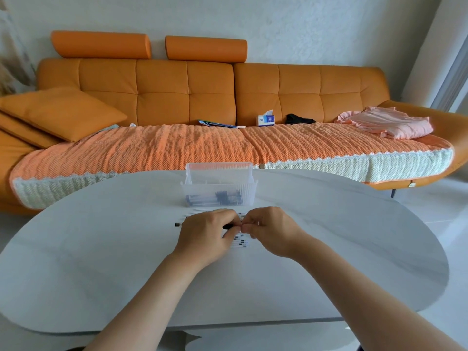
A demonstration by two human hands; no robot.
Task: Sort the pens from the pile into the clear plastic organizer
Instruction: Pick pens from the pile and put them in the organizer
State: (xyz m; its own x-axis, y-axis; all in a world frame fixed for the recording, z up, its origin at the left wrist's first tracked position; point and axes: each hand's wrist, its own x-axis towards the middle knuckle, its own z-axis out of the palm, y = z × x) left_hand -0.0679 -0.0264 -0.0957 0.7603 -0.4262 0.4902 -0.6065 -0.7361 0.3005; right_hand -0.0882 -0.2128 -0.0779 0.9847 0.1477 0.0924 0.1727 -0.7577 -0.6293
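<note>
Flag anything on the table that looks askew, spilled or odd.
Nothing looks spilled or damaged. The clear organizer stands upright with pens inside. One pen juts leftward from under the left hand, beyond the pile.

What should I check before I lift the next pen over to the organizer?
1. Left hand has a grip: ok. Its fingers curl round a pen whose dark end sticks out to the left.
2. Right hand has a grip: cannot tell. Its fingers are curled at the pile, but what they pinch is hidden.
3. Organizer is upright with its top open: ok. It stands just beyond the pile.
4. Room in the organizer: ok. Pens lie only low in its bottom.
5. Way from pile to organizer: ok. No obstacle shows on the table between them.
6. Pile emptied: not ok. Several pens lie under the hands.
</note>
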